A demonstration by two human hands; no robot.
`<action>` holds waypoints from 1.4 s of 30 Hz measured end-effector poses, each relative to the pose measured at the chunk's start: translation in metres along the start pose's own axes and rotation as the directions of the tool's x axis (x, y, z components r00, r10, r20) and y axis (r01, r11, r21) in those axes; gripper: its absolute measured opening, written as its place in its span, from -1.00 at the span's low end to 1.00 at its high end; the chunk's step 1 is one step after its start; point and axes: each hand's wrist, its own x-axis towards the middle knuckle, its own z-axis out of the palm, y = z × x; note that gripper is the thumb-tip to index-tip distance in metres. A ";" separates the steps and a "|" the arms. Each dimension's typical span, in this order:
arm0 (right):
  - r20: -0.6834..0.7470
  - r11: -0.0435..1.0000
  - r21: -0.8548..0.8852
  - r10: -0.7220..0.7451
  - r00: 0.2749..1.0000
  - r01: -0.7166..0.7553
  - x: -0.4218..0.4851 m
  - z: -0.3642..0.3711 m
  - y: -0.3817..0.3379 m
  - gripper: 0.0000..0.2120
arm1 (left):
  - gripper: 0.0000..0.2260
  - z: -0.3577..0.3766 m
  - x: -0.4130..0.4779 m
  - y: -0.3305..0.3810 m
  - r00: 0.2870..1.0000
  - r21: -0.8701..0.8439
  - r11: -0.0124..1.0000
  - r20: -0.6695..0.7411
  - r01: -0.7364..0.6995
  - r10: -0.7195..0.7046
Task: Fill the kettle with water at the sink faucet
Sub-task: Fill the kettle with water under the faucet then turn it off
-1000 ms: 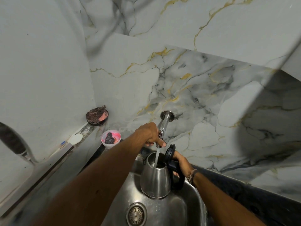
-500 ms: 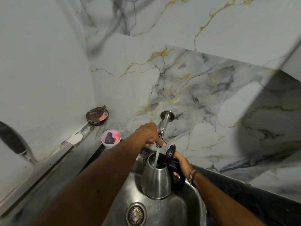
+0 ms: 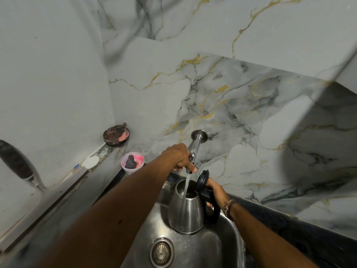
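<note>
Water is streaming into the open kettle (image 3: 185,211), gripped by the right hand (image 3: 216,192) at the sink's (image 3: 228,246) twelve o'clock, the left hand (image 3: 178,156) pinching the faucet (image 3: 195,149) lever; fill level hidden, shutoff pending.

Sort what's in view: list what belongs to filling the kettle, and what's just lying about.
In use: kettle, faucet, water stream, sink, left hand, right hand.

Lying about: pink cup, dark dish, white disc.
</note>
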 end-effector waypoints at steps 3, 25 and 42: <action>0.002 1.000 -0.004 -0.005 1.000 0.005 0.000 0.000 0.001 -0.14 | -0.50 -0.001 0.000 0.000 1.000 0.007 1.000 0.001 0.003 -0.003; -0.018 1.000 -0.004 -0.001 1.000 0.001 -0.008 0.005 -0.003 -0.19 | -0.52 0.001 0.006 0.000 1.000 0.108 0.994 -0.014 -0.014 0.016; -0.013 1.000 -0.002 0.025 1.000 -0.025 -0.012 0.006 -0.004 -0.18 | -0.53 0.001 0.009 -0.001 1.000 0.107 0.994 0.004 -0.008 0.008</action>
